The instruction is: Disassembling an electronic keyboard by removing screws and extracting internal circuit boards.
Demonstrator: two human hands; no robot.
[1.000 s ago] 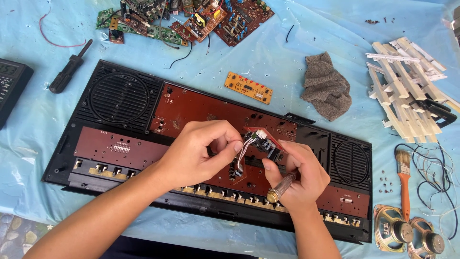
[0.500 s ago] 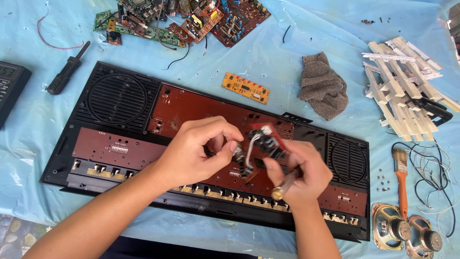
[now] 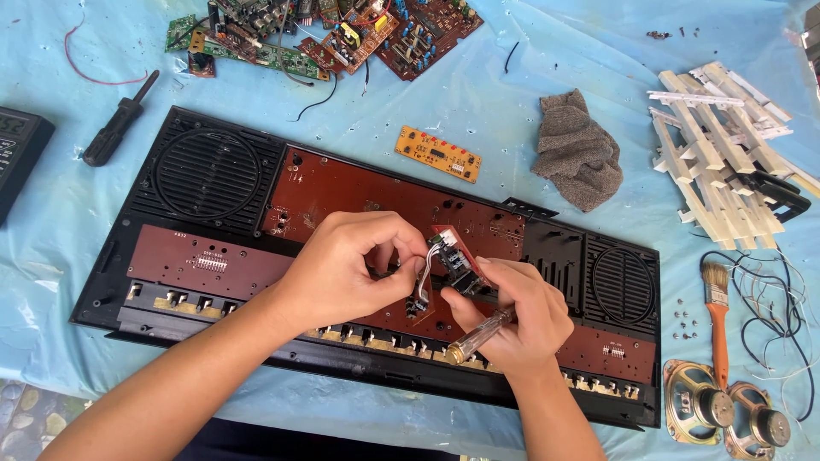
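Observation:
An opened black keyboard case (image 3: 205, 171) lies across a light blue sheet, with brown circuit boards (image 3: 359, 192) inside and a round speaker grille at each end. Over its middle, my left hand (image 3: 342, 269) pinches a small red board with a black part (image 3: 453, 260) and grey wires running down into the case. My right hand (image 3: 512, 312) grips a screwdriver with a clear yellowish handle (image 3: 478, 337) and also touches the small board from the right. The screwdriver's tip is hidden behind my fingers.
Loose circuit boards (image 3: 342, 34) lie at the top. A black screwdriver (image 3: 120, 128) and a black device (image 3: 21, 154) sit at left. A small orange board (image 3: 438, 154), grey cloth (image 3: 579, 154), white keys (image 3: 717, 149), brush (image 3: 717, 312), wires (image 3: 781, 299) and two speakers (image 3: 726, 414) sit right.
The small board has been tilted and lifted a little between my hands. My right hand shifted slightly with the screwdriver. The view has drifted a bit.

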